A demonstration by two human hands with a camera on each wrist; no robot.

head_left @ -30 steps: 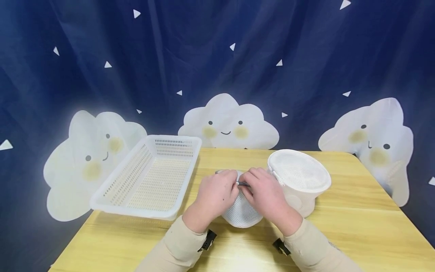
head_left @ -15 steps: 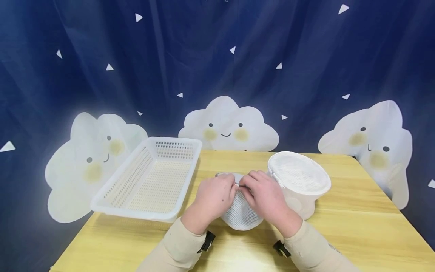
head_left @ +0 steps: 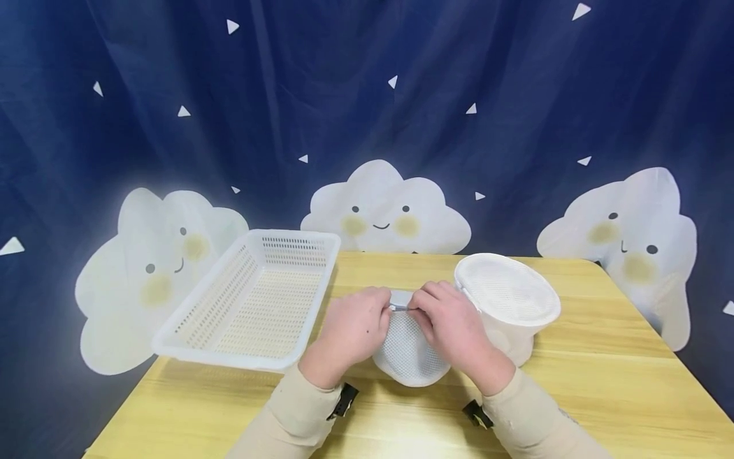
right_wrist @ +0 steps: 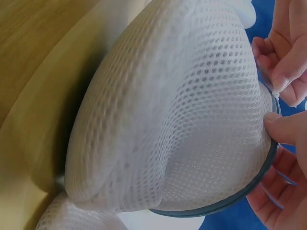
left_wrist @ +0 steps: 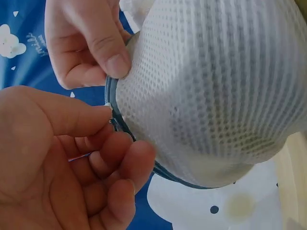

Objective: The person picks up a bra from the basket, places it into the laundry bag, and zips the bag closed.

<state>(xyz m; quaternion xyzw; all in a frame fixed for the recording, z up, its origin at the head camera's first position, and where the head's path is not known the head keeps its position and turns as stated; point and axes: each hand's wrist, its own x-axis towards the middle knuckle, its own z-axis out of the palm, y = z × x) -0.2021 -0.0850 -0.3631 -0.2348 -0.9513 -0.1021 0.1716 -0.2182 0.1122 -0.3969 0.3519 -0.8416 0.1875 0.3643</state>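
Note:
A white mesh laundry bag with a grey zipper along its rim stands on the table between my hands. My left hand pinches the small zipper pull between thumb and forefinger. On the other side of it, my right hand grips the zippered edge, its thumb pressing the mesh in the right wrist view. Grey zipper tape curves round the bag's rim there. A second white mesh bag, round and upright, stands just right of my right hand.
A white plastic basket with slotted sides rests at the left of the wooden table. Behind the table hangs a dark blue curtain printed with clouds and triangles.
My left hand has shifted left along the zipper, away from my right hand, widening the gap between them. More of the bag's grey rim shows. The right hand stays at the edge.

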